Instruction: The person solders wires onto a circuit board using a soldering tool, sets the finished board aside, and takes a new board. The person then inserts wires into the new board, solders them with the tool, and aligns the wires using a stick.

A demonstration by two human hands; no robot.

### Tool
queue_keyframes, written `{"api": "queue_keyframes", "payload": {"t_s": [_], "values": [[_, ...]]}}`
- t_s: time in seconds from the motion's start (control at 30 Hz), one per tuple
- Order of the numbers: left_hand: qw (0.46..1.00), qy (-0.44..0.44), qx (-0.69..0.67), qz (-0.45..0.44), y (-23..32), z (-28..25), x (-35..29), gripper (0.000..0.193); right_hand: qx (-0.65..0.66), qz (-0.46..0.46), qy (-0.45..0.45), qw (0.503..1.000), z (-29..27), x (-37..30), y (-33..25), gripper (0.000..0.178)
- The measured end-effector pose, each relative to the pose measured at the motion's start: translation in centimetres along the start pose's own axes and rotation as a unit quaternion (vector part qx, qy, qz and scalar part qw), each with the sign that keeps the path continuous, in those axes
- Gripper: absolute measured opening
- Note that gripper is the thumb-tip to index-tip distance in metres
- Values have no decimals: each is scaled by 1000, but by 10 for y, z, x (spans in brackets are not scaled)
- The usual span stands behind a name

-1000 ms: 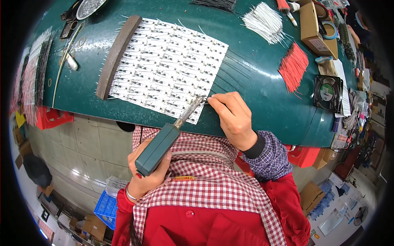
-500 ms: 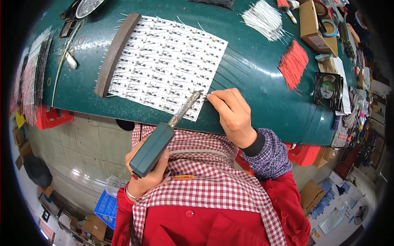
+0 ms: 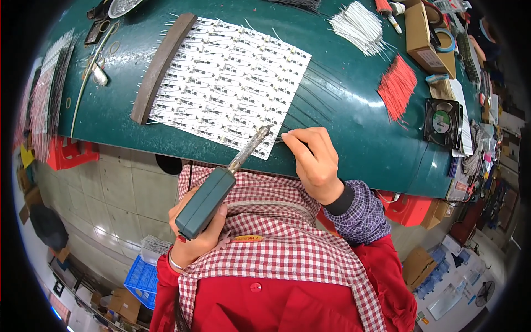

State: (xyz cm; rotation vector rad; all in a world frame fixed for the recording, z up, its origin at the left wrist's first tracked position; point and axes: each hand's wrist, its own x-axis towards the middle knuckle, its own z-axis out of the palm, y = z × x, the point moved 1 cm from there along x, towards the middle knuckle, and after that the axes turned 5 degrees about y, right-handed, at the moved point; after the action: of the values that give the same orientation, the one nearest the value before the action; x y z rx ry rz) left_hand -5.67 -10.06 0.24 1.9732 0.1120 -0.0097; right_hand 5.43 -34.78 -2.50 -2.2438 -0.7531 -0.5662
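My left hand point(image 3: 194, 250) is closed round the dark green handle of a soldering gun point(image 3: 207, 202). Its metal barrel slants up to the right, and the tip lies over the lower right corner of a white panel of small circuit boards point(image 3: 238, 77). Beside that corner my right hand point(image 3: 319, 169) pinches a thin wire between thumb and forefinger; most of the wire is hidden by the fingers. Several dark wires point(image 3: 310, 102) stick out from the panel's right edge. A brown bar point(image 3: 161, 72) lies across the panel's left side, with white wire ends poking out beyond it.
On the green table point(image 3: 354, 149) lie a white wire bundle point(image 3: 358, 27) and a red wire bundle point(image 3: 397, 87). A black fan point(image 3: 442, 123) and a cardboard box point(image 3: 428, 41) stand at the right. Wired boards point(image 3: 52, 88) hang over the left end, above a red stool point(image 3: 72, 154).
My right hand has drawn slightly down and away from the panel's edge. The soldering tip has shifted slightly down and left. The panel appears a little higher in view.
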Motion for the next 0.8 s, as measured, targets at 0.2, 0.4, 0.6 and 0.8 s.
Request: {"api": "queue_keyframes", "payload": {"t_s": [0.2,0.4,0.6,0.8], "values": [[1000,-7,6,18,2,1,2,23,7,1,-1,1000,2,-1,1,34],[991,-41,78,101,9,-3,9,23,7,5,-11,1000,1,-1,0,34],[992,-51,69,92,8,-2,10,20,2,5,-17,1000,0,-1,0,34],[987,-59,96,115,8,-3,8,20,-4,3,-15,1000,2,-2,0,34]]}}
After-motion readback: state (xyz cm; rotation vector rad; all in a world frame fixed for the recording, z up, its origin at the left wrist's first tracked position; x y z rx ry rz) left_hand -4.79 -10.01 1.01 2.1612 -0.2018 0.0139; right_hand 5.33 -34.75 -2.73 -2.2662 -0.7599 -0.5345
